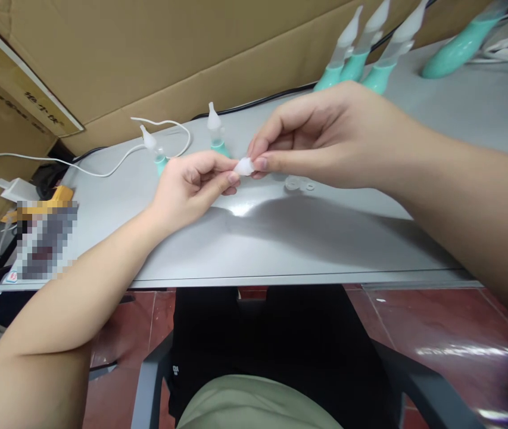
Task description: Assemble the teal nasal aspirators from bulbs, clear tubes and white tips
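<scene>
A small white, soft-looking nozzle tip (245, 167) is held above the grey table between both hands. My left hand (195, 182) pinches its left end with thumb and fingers. On the other side, my right hand (316, 134) grips the right end between thumb and fingertips. Small clear ring-shaped parts (297, 183) lie on the table below my right hand. Behind my left hand stand two teal nasal aspirators with white tips, one nearer the middle (215, 125) and one further left (150, 142), their lower parts hidden by the hand.
Several more teal aspirators (355, 56) stand at the back right, and another teal one (457, 50) lies tilted beyond them. Cardboard (182, 53) borders the table's rear. A white cable (102, 174) runs left to a white charger (19, 189) near a yellow object (61, 196).
</scene>
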Available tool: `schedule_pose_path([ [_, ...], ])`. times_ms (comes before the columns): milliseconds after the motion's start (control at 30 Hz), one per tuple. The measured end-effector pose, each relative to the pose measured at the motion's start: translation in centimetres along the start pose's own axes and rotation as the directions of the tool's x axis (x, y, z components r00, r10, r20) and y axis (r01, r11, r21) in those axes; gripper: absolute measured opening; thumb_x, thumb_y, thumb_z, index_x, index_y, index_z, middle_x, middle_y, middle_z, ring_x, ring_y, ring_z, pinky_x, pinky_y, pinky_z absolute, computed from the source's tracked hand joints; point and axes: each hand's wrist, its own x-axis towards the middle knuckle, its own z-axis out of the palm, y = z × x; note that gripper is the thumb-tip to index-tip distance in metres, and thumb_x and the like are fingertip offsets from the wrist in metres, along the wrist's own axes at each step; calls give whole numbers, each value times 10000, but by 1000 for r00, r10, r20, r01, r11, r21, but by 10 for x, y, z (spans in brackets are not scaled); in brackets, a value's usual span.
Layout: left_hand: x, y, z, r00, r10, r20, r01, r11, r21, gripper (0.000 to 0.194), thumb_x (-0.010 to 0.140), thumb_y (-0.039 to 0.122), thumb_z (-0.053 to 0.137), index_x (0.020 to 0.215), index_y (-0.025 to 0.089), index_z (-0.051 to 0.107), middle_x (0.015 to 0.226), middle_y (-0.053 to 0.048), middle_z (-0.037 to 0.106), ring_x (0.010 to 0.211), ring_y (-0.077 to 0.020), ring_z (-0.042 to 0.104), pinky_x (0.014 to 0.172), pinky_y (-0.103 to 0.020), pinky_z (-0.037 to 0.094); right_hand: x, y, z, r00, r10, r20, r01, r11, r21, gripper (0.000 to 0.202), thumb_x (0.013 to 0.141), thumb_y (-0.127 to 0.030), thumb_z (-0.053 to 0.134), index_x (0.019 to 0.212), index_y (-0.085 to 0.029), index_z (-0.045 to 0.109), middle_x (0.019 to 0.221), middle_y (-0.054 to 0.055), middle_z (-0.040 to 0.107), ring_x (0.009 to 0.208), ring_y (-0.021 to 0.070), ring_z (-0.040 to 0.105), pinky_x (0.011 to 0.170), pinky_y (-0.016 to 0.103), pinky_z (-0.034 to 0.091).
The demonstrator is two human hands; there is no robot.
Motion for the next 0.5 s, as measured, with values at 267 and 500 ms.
schedule_pose_path([
  [267, 1, -1, -3, 968, 250, 19, -250, 952, 178, 135, 1236, 342, 892, 1165, 282, 990, 949, -25, 951, 818, -146, 869, 705, -258, 653, -1, -7, 0, 998, 61, 1, -61, 998, -8, 187, 997, -274, 1102, 925, -306, 933, 923, 28, 902, 815, 246, 803, 737, 409, 664],
  [500, 5, 2, -10, 932, 354, 82, -362, 880, 309, 104, 1189, 229, 867, 1144, 248, 958, 891, -6, 915, 761, -139, 798, 713, -277, 564, 0, -13, 3, 996, 76, 37, -79, 995, 66, 204, 951, -297, 1165, 938, -295, 962, 962, 42, 920, 939, 273, 884, 933, 432, 773],
])
